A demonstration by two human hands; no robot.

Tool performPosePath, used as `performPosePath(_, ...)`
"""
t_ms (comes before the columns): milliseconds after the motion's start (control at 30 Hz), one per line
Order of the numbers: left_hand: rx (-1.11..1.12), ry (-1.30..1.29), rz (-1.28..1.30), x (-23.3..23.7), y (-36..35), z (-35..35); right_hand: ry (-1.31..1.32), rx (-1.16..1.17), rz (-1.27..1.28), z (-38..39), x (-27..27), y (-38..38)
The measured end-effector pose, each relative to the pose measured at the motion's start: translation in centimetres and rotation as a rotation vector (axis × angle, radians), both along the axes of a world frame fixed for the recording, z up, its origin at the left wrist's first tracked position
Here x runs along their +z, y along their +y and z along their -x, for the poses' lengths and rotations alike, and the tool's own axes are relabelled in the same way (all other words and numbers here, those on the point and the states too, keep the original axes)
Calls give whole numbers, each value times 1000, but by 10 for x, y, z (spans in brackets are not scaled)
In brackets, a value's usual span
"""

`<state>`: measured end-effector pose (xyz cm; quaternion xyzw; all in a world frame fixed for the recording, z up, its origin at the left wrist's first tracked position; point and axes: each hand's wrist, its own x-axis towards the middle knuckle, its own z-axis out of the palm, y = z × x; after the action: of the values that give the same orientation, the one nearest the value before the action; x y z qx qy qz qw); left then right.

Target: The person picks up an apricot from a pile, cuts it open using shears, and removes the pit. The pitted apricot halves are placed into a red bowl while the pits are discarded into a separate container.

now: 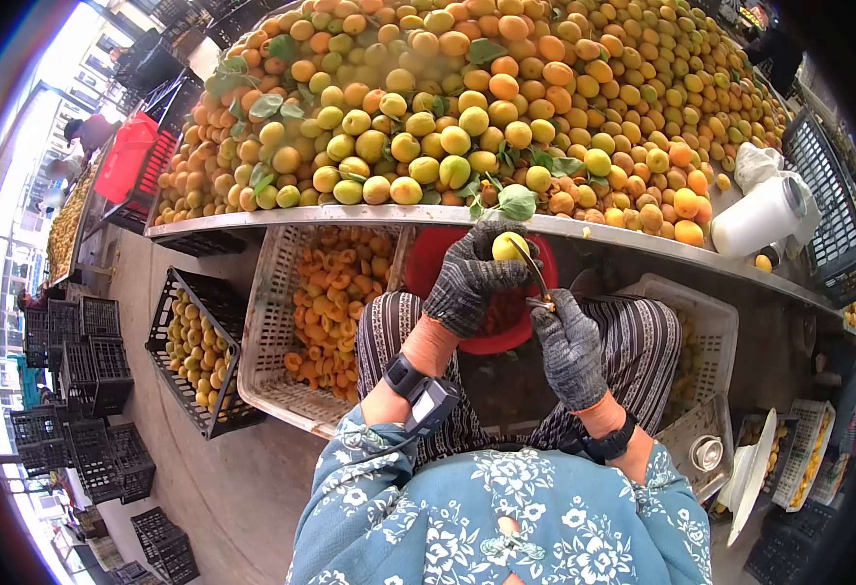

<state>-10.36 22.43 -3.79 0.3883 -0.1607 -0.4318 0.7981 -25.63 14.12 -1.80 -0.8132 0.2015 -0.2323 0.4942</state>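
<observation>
In a dark grey glove, my left hand [475,280] grips a yellow-green apricot [510,247] just below the table edge. My right hand [568,343], gloved too, is closed round the handle of a small knife [533,270]. The blade meets the apricot's right side. Beneath both hands, between the knees, is a red basin [506,336], its inside partly hidden by my left hand. A white crate [296,411] of halved orange apricots [335,302] stands to the left. Ahead, a large heap of whole apricots [447,127] lies on the metal-edged table [350,215].
A black crate [215,336] of whole apricots sits on the floor at left, near stacked black crates [97,390]. Another white crate [716,322] is at right. A white container [761,216] lies on the table's right end. People are partly visible in the background.
</observation>
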Motion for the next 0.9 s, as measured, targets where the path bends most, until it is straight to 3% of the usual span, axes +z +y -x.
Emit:
performPosePath(133, -10, 79, -12, 3, 0, 5, 13, -15, -17, -4, -5, 3)
performPosePath(433, -29, -46, -81, -8, -6, 10, -10, -71, -38, -17, -21, 2)
performPosePath(633, -20, 232, 100, -6, -8, 12, 54, -50, 20, -18, -37, 3)
performPosePath(700, 61, 271, 36, -19, -11, 17, -77, -101, 26, -23, -42, -1)
performPosePath(900, 60, 247, -143, -35, -12, 15, -7, -96, -17, -20, -34, -4)
